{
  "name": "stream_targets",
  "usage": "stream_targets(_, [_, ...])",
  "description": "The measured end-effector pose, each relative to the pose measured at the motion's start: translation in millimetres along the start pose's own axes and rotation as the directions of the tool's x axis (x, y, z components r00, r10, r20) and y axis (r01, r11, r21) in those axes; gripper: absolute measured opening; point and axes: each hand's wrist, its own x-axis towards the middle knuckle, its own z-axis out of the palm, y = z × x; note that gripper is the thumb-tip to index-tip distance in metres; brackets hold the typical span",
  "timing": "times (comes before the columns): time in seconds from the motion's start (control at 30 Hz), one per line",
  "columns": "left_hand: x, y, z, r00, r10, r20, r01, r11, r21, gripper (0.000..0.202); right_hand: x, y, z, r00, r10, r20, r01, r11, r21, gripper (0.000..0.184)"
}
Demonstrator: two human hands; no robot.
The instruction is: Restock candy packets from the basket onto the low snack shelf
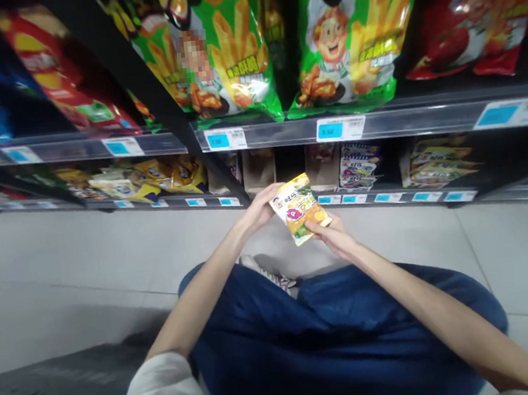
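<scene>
Between my two hands is a small snack packet [299, 209], white and yellow with food pictures and a pink patch. My left hand [263, 205] grips its upper left edge, fingers partly hidden behind it. My right hand [331, 233] pinches the lower right corner, thumb on the front. The packet is tilted and held in the air over the floor, in front of the bottom shelf. Closest behind it are open cardboard boxes [260, 169] and a stack of small white and purple packets [357, 165].
Large green chip bags [341, 38] stand on the upper shelf above price tags [340, 128]. Yellow packets [171, 172] lie lower left, and more packets [442, 160] lower right. A dark grey basket-like object [63, 394] is at my left. My bent knees [344, 333] frame the tiled floor.
</scene>
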Motion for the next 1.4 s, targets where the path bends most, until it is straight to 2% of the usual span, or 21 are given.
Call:
stream_targets(0.07, [-2, -15, -7.2, 0.998, -0.026, 0.061, 0.033, 0.993, -0.113, 0.066, 5, 8, 0, 0.995, 0.011, -0.103, -0.002, 0.995, 0.095, 0.055])
stream_targets(0.1, [-3, -21, -7.4, 0.992, -0.053, 0.112, 0.067, 0.991, -0.119, 0.069, 7, 12, 0, 0.99, 0.014, -0.144, 0.005, 0.991, 0.13, 0.054])
stream_targets(0.2, [-5, -30, 2.9, 0.976, -0.097, 0.194, 0.102, 0.995, -0.017, 0.066, 11, 21, -1, 0.975, 0.0, -0.221, 0.035, 0.987, 0.158, 0.054])
stream_targets(0.33, [-1, -34, 15.2, 0.989, -0.085, 0.124, 0.081, 0.996, 0.038, 0.058, 12, 23, -2, 0.966, -0.02, -0.259, 0.044, 0.995, 0.087, 0.056])
stream_targets(0.8, [-2, -43, 10.2, 0.994, -0.073, 0.079, 0.073, 0.997, -0.004, 0.057, 9, 22, 3, 0.952, -0.082, -0.294, 0.099, 0.994, 0.041, 0.059])
stream_targets(0.9, [-1, -46, 14.9, 0.997, -0.07, 0.032, 0.072, 0.996, -0.061, 0.046, 11, 22, 2, 0.934, -0.162, -0.32, 0.157, 0.987, -0.04, 0.059])
stream_targets(0.97, [0, -48, 20.4, 0.998, -0.067, -0.012, 0.064, 0.988, -0.143, 0.034, 10, 24, 1, 0.909, -0.267, -0.321, 0.217, 0.959, -0.185, 0.053])
stream_targets(1.03, [0, -48, 25.9, 0.994, -0.087, -0.071, 0.065, 0.96, -0.274, 0.021, 7, 25, 1, 0.876, -0.424, -0.232, 0.317, 0.867, -0.384, 0.046])
stream_targets(1.07, [-1, -46, 27.7, 0.988, -0.113, -0.101, 0.071, 0.936, -0.345, 0.016, 4, 25, 2, 0.851, -0.507, -0.132, 0.392, 0.783, -0.482, 0.043])
stream_targets(1.13, [-4, -43, 28.3, 0.974, -0.19, -0.125, 0.111, 0.877, -0.468, 0.009, -4, 22, 4, 0.767, -0.619, 0.169, 0.572, 0.54, -0.617, 0.038])
stream_targets(1.17, [-6, -40, 27.1, 0.968, -0.221, -0.119, 0.13, 0.847, -0.515, 0.012, -8, 21, 5, 0.701, -0.626, 0.343, 0.663, 0.394, -0.637, 0.039])
stream_targets(1.23, [-11, -34, 22.6, 0.96, -0.257, -0.111, 0.149, 0.803, -0.577, 0.021, -15, 17, 6, 0.545, -0.535, 0.646, 0.802, 0.106, -0.588, 0.042])
stream_targets(1.3, [-17, -28, 17.8, 0.955, -0.268, -0.131, 0.135, 0.781, -0.61, 0.025, -20, 15, 7, 0.407, -0.387, 0.827, 0.867, -0.121, -0.483, 0.045])
stream_targets(1.33, [-20, -26, 16.2, 0.951, -0.271, -0.15, 0.124, 0.776, -0.618, 0.027, -21, 15, 6, 0.362, -0.323, 0.875, 0.878, -0.197, -0.436, 0.044])
stream_targets(1.4, [-24, -24, 14.8, 0.946, -0.281, -0.16, 0.125, 0.774, -0.62, 0.033, -21, 16, 6, 0.315, -0.248, 0.916, 0.884, -0.275, -0.378, 0.041])
